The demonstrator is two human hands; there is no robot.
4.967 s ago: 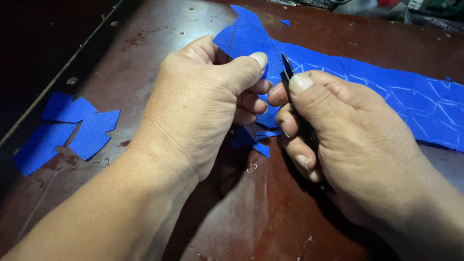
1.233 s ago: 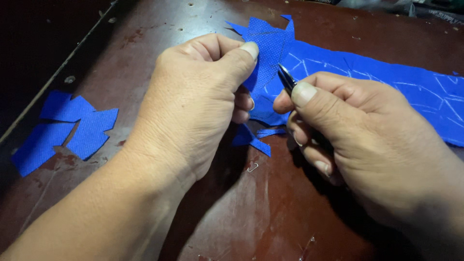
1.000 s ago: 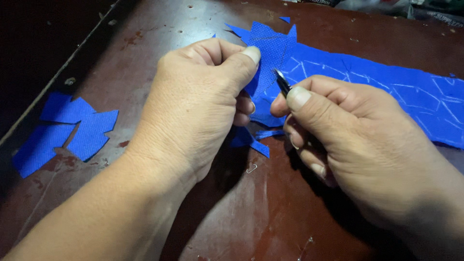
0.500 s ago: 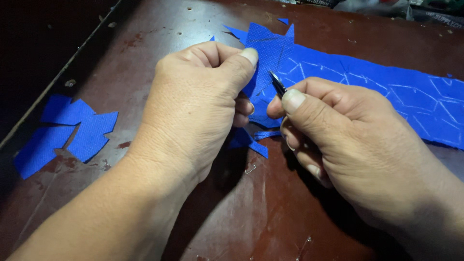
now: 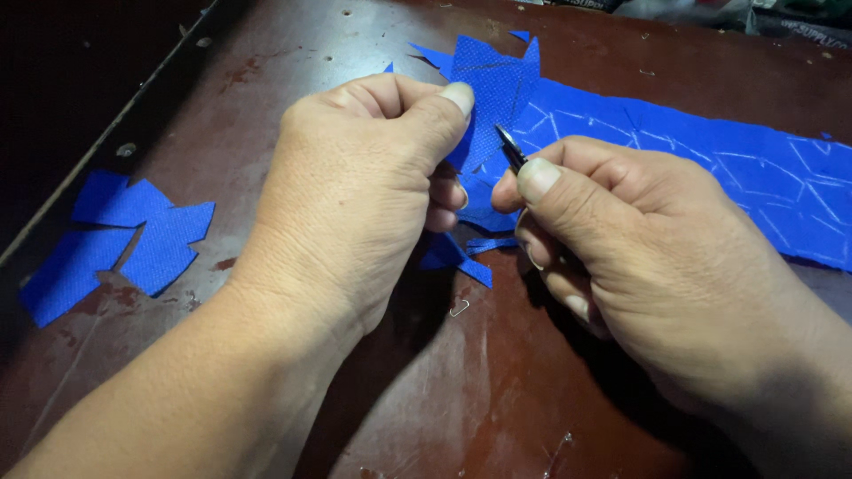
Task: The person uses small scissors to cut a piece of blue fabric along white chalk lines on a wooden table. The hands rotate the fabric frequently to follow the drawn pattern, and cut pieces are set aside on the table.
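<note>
My left hand [image 5: 364,191] pinches the near end of a long strip of blue fabric [image 5: 710,168] marked with pale cutting lines, thumb on top at the strip's jagged end [image 5: 493,84]. My right hand [image 5: 648,266] is closed around small dark scissors [image 5: 510,148]; only their tips show, poking into the fabric just right of my left thumb. The handles are hidden inside my fist. Small blue offcuts [image 5: 461,257] hang or lie under my left fingers.
Cut blue fabric shapes [image 5: 124,235] lie stacked at the left on the dark reddish-brown table [image 5: 461,390]. The table's left edge [image 5: 115,133] runs diagonally, with darkness beyond. A small metal staple [image 5: 459,308] lies below the hands. Clutter shows at the far right top.
The scissor tips have worked leftward and deeper into the strip's end. My left hand has turned the fabric end, so its jagged points now stand more upright.
</note>
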